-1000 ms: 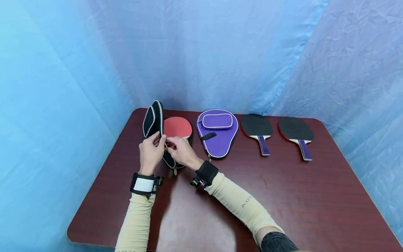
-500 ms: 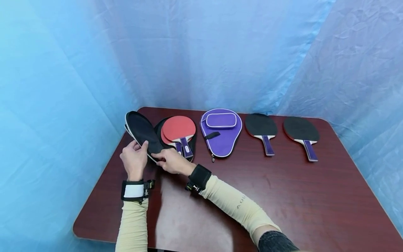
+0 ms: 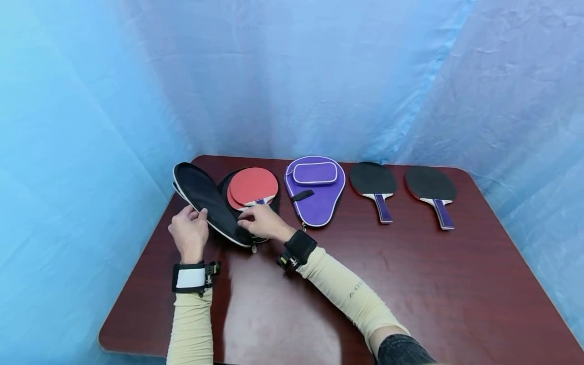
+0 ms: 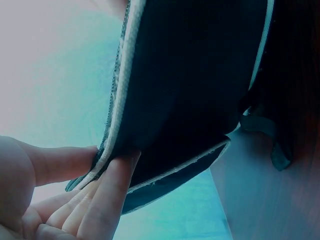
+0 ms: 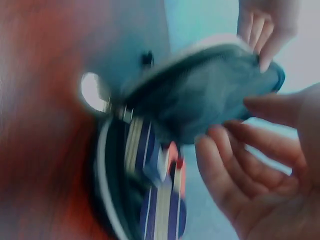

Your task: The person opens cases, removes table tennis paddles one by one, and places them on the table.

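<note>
A black paddle case with white piping lies unzipped at the left, its lid tilted up to the left. My left hand pinches the lid's edge between thumb and fingers. In the case's other half lie two overlapping red table tennis paddles. Over their handles hovers my right hand, its fingers loosely bent near the lid's inside, with nothing seen between them in the right wrist view. The purple handles show below that hand. A zipper pull hangs at the case's narrow end.
Right of the black case lies a purple paddle case with a small pocket and a black strap. Farther right, two black-faced paddles with purple handles lie flat. A blue curtain rises behind the brown table.
The lid has swung from upright over to the left, uncovering the red paddles. My left hand went left with its edge; my right hand has let go of the edge and shifted right.
</note>
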Tool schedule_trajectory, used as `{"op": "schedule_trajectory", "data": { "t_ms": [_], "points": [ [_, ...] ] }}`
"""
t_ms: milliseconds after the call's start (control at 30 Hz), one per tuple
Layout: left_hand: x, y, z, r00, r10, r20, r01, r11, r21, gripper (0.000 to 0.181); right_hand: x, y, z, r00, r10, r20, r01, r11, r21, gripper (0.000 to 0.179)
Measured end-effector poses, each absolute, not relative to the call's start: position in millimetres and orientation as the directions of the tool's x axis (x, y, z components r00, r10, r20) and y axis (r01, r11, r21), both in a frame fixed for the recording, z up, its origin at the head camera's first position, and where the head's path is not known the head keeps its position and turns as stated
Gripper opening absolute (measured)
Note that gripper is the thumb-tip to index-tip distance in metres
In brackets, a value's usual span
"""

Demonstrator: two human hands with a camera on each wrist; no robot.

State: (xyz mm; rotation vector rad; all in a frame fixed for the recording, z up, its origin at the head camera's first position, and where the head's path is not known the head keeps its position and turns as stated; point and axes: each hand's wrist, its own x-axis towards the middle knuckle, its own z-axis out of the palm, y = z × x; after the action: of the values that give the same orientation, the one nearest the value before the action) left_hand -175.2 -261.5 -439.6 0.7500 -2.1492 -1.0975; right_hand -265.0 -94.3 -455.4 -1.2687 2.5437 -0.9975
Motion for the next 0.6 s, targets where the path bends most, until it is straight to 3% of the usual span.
{"op": "schedule_trajectory", "data": {
  "t_ms": [267, 600],
  "points": [
    [-174, -264, -439, -0.660, -0.704, 0.262, -0.203, 0.503, 0.840, 0.028, -288, -85, -465, -0.850, -0.499, 0.168, -0.500, 0.664, -0.555, 0.009],
    [-174, -263, -442, -0.666, -0.701, 0.255, -0.205, 0.500, 0.841, 0.028, -293, -90, -474, -0.940, -0.341, 0.022, -0.287, 0.753, -0.592, 0.029]
  ]
}}
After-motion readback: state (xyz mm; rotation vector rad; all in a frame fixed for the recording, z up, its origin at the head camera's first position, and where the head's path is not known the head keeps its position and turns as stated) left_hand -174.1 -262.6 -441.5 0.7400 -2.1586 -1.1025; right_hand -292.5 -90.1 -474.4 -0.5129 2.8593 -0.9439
